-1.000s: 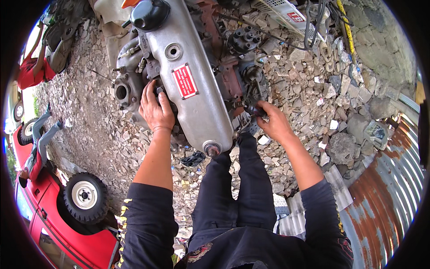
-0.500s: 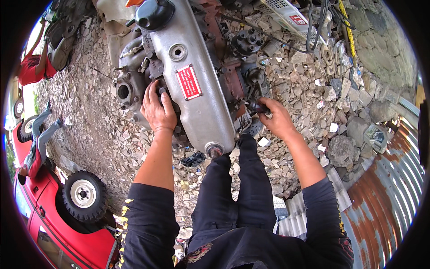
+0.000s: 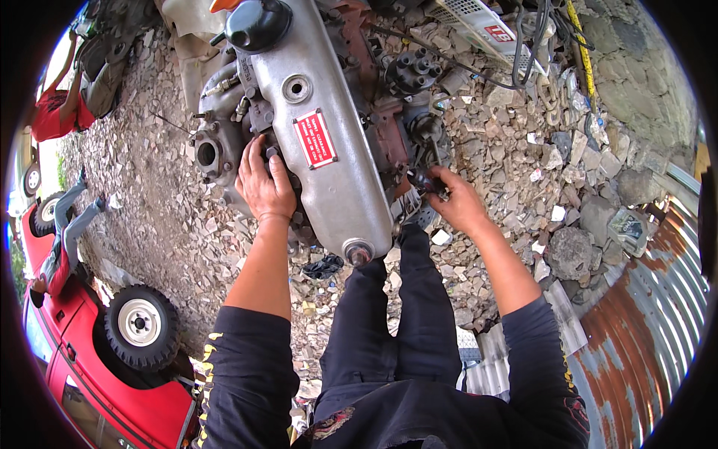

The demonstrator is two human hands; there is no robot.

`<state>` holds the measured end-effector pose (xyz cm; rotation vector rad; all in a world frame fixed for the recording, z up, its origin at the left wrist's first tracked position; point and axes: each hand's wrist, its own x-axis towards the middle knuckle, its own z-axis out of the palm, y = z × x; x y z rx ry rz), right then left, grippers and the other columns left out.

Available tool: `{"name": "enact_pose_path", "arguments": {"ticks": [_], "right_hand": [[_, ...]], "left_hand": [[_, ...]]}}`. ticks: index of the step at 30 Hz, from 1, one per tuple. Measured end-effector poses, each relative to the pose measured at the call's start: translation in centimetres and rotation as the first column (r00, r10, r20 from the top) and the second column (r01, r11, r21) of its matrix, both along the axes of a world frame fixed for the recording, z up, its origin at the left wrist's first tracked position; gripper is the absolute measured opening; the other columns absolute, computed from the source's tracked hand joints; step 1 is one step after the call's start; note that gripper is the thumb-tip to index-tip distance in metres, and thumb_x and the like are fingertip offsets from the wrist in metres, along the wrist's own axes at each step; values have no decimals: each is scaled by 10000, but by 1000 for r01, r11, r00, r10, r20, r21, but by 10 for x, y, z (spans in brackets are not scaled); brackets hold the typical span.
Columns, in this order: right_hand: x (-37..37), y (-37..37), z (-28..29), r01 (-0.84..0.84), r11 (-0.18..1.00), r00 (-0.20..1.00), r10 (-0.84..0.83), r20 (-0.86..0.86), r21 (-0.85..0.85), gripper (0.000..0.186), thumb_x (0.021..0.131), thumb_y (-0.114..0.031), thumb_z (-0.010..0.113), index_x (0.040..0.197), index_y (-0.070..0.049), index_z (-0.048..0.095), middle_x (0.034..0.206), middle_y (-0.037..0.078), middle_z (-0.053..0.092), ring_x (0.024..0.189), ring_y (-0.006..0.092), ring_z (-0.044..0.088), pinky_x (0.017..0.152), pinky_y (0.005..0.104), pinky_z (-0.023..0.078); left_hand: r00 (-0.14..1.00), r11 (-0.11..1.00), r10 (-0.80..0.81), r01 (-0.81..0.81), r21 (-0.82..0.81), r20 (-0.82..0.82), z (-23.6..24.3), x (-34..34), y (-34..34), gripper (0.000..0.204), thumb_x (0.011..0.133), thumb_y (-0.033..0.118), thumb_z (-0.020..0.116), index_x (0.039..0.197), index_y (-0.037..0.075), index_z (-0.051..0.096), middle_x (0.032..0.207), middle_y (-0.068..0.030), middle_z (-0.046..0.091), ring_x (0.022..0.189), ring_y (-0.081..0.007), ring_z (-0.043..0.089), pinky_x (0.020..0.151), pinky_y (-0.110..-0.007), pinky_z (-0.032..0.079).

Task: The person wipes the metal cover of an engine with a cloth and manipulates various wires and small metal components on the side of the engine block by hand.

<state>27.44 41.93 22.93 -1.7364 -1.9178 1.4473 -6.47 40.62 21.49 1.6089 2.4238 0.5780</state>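
In front of me stands an engine with a long silver valve cover (image 3: 340, 172), which has a red label and a black oil filler cap (image 3: 258, 25). My left hand (image 3: 265, 185) rests against the engine's left side, next to the intake and carburetor parts, fingers stretched out and thumb apart. On the engine's lower right side, my right hand (image 3: 458, 200) has its fingers and thumb closed around a small dark round part (image 3: 423, 179). How that part joins the engine is hard to make out. Farther up on the same side sits a black distributor cap (image 3: 413, 71).
Broken stones cover the ground (image 3: 516, 202). A white perforated case (image 3: 486, 34) with black cables lies at the far right. Rusty corrugated sheet (image 3: 643, 322) is at the lower right. At left are a red vehicle (image 3: 97, 352) and people in red tops (image 3: 63, 112).
My right hand has shifted slightly, its fingers turning round the dark part. My left hand and the engine have stayed put.
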Motion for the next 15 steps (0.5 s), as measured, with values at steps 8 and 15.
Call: {"name": "enact_pose_path", "arguments": {"ticks": [8, 15], "right_hand": [[7, 14, -5, -188, 940, 978, 153, 144, 283, 423, 754, -55, 678, 1163, -111, 587, 1042, 107, 634, 1023, 337, 585, 885, 434, 463], [11, 12, -10, -82, 978, 996, 73, 54, 190, 422, 748, -47, 681, 1158, -97, 596, 1064, 120, 632, 1040, 341, 580, 903, 427, 464]], "left_hand": [[1000, 1000, 1, -1, 2, -7, -1, 1, 0, 494, 922, 397, 411, 1336, 146, 512, 1369, -73, 519, 1279, -275, 450, 1066, -439, 262], [1000, 1000, -2, 2, 2, -17, -1, 0, 0, 494, 933, 404, 397, 1343, 152, 508, 1374, -71, 517, 1284, -272, 447, 1067, -435, 266]]}}
